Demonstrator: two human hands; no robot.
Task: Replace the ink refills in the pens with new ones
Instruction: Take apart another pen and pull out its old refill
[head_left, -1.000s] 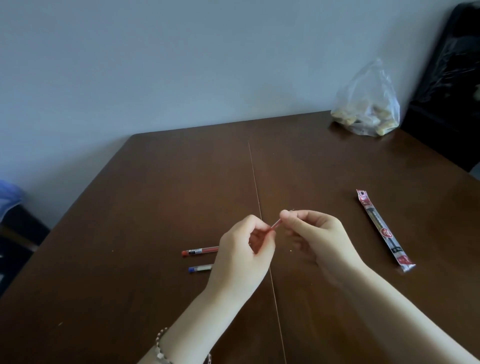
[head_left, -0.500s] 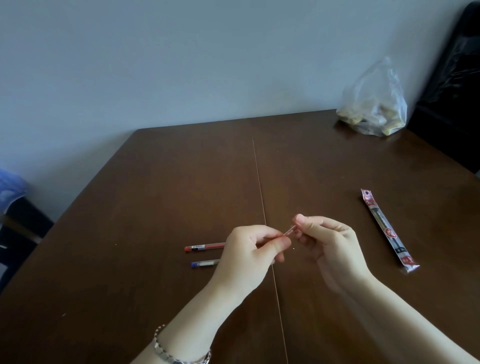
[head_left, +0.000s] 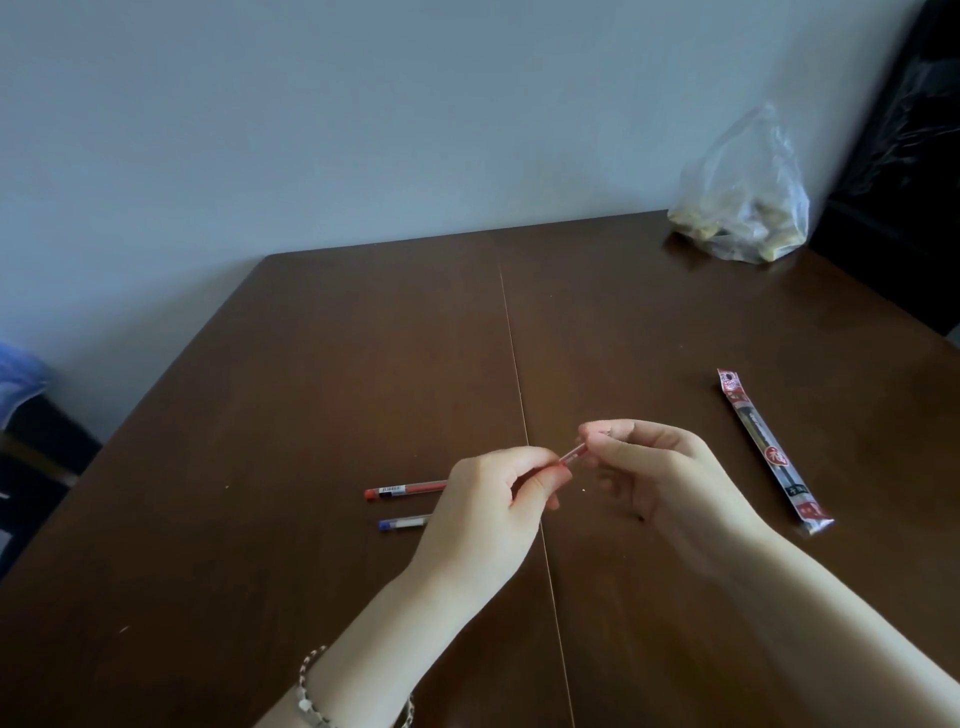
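- A beaded bracelet (head_left: 311, 696) sits on the left wrist at the near edge of the dark brown wooden tabletop (head_left: 363, 364).
- Just above the tabletop's centre seam, the left hand (head_left: 483, 499) and right hand (head_left: 670, 478) meet over a thin red translucent plastic stick (head_left: 571, 457).
- Each grip is pinching: the left fingers curl round the lower end and the right thumb and forefinger close on the upper end. The stick is small and partly hidden, so it may be a refill or a piece of pen barrel.
- Just left of the left hand lie a red-capped clear plastic pen (head_left: 405, 489) and a blue-capped clear plastic pen (head_left: 402, 523). They lie side by side, apart from each other, their right ends hidden behind the hand.
- Well to the right lies a long narrow red-and-black refill packet (head_left: 769, 452), with neither hand on it.
- In the far right corner stands a crumpled clear plastic bag (head_left: 743, 208), against the pale wall (head_left: 363, 130).
- Judged progress: early. One red piece is in hand, the packet's new refills are unused, and the blue pen is untouched.
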